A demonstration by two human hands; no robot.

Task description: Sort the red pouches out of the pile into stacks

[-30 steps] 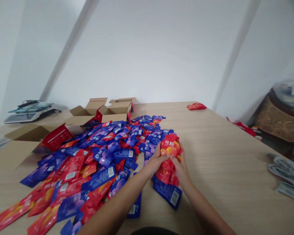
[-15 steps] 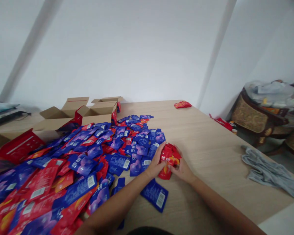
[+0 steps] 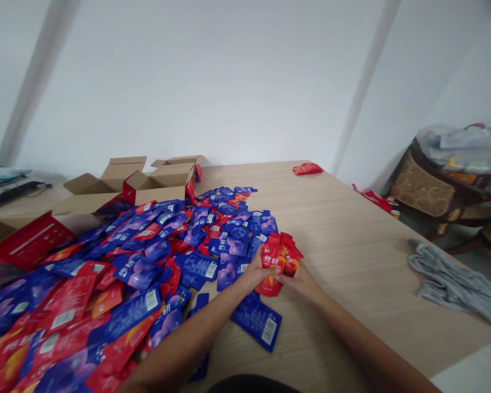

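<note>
Several red pouches with orange fruit pictures are bunched between my two hands, just above the table. My left hand grips them from the left side, its thumb across the front. From the right, my right hand closes on the same bunch, thumb near the lower middle. The fingers behind the pouches are hidden. Below my left wrist a blue pouch lies flat, barcode up. To the left spreads a big heap of blue and red pouches.
Open cardboard boxes stand behind the heap at the left. A red bundle of pouches lies at the table's far right corner. A grey cloth rests on the right edge, and a loaded chair stands beyond the table.
The red pouches in my hands have fanned apart, with one now facing front on the left. My left fingers have shifted lower on them. The view has tilted slightly.
</note>
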